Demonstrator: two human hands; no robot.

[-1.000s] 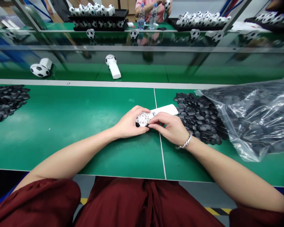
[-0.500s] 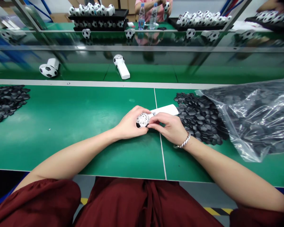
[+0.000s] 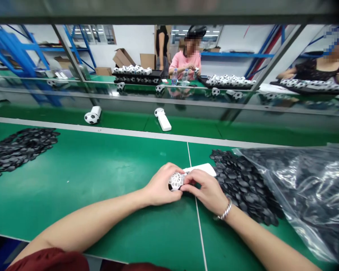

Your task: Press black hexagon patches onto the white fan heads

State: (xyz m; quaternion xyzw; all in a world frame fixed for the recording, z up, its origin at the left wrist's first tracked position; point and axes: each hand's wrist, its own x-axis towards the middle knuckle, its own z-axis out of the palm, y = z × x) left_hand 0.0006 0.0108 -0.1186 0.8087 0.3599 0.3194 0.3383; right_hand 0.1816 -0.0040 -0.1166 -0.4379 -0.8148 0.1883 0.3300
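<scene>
My left hand (image 3: 159,186) is closed around the round, white lattice head of a small hand-held fan (image 3: 177,181) that rests on the green table (image 3: 96,169). Its white handle (image 3: 203,169) points right and away from me. My right hand (image 3: 205,190) pinches at the fan head from the right, fingers pressed against it. A pile of black hexagon pieces (image 3: 243,184) lies just right of my right hand.
A clear plastic bag (image 3: 302,188) of black pieces lies at right. Another black pile (image 3: 19,146) sits at left. On the belt behind lie a football-patterned fan (image 3: 92,116) and a white fan (image 3: 162,118). Across the line, people sit by trays of football fans (image 3: 135,73).
The camera has tilted up, showing the people opposite. The two fans on the belt have moved to the right. My hands stay on the fan head.
</scene>
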